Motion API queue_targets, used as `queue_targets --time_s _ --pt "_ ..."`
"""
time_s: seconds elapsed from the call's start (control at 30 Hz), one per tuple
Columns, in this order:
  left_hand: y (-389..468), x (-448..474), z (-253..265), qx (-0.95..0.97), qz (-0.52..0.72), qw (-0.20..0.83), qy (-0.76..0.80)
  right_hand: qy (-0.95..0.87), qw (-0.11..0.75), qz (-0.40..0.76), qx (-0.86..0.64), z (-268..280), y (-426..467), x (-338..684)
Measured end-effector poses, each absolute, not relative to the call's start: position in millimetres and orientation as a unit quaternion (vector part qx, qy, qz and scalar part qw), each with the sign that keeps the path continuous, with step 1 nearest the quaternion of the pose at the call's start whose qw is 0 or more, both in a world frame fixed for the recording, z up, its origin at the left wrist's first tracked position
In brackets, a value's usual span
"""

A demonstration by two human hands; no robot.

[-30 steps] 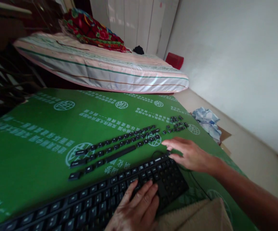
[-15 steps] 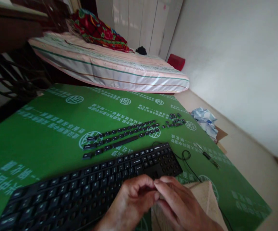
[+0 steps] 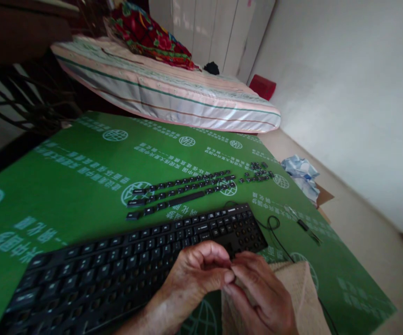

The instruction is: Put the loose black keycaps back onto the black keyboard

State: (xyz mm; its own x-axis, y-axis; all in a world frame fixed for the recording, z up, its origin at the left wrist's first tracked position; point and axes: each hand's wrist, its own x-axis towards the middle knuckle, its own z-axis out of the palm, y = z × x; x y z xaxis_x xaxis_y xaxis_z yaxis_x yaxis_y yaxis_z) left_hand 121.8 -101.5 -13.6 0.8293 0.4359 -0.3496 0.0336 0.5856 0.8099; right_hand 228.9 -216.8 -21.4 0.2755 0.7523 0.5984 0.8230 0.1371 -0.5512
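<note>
The left hand (image 3: 196,274) and right hand (image 3: 262,291) meet, fingertips pinched together; whether they hold anything cannot be told. The keyboard (image 3: 128,256) slants from near left to far right just beyond them, the left hand nearer and masking part of it. Loose keycaps (image 3: 187,198) line the surface (image 3: 65,204) behind; a cloth (image 3: 296,284) lies below the right hand.

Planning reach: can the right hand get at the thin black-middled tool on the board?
Likely yes: nothing tall stands between the right hand and the tool, just low cable. First, though, it would have to part from the left hand.
</note>
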Motion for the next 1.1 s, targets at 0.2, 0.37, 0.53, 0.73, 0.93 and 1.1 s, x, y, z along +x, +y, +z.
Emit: queue_targets --time_s 0.2,0.37,0.53,0.73,0.93,1.1 --pt "-99 122 -16 0.423 0.115 0.867 0.236 -0.618 0.458 0.001 -0.639 -10 -215 237" --pt "-100 122 -16 0.423 0.118 0.868 0.231 -0.608 0.456 0.008 -0.65 -12 -217 239" --pt "-101 123 -20 0.425 0.128 0.867 0.225 -0.591 0.458 -0.008 -0.664 -18 -220 237" --pt "-106 124 -25 0.603 0.196 0.728 0.259 -0.607 0.389 -0.042 -0.692 -26 -212 272" --pt "-114 116 -29 0.866 0.189 0.439 0.145 -0.646 0.332 -0.05 -0.685 -36 -185 322" --pt "-114 115 -31 0.91 0.167 0.367 0.096 -0.665 0.318 -0.026 -0.675 -40 -174 335"
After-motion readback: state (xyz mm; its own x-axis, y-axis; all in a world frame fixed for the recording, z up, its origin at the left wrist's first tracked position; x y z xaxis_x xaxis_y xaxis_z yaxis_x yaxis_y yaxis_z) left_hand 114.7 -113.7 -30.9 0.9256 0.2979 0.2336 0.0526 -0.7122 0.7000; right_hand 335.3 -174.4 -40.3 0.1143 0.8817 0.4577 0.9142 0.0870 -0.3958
